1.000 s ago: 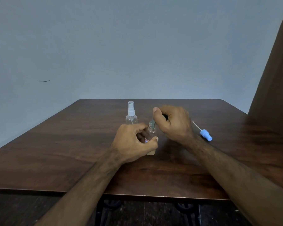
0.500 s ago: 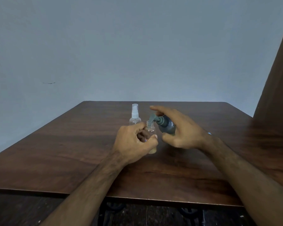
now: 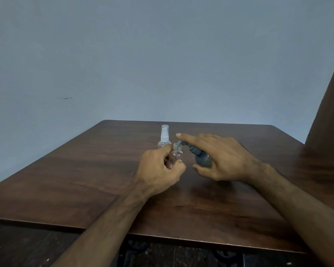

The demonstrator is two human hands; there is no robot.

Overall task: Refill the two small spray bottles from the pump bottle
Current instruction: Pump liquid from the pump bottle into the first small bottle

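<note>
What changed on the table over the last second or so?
The right hand took up the grey pump bottle, brought its spout to the mouth of the open small bottle, and now has a forefinger laid on the pump head. The blue sprayer top seen earlier is now hidden. The left hand kept holding the open bottle, and the capped spray bottle stayed upright behind it.
</note>
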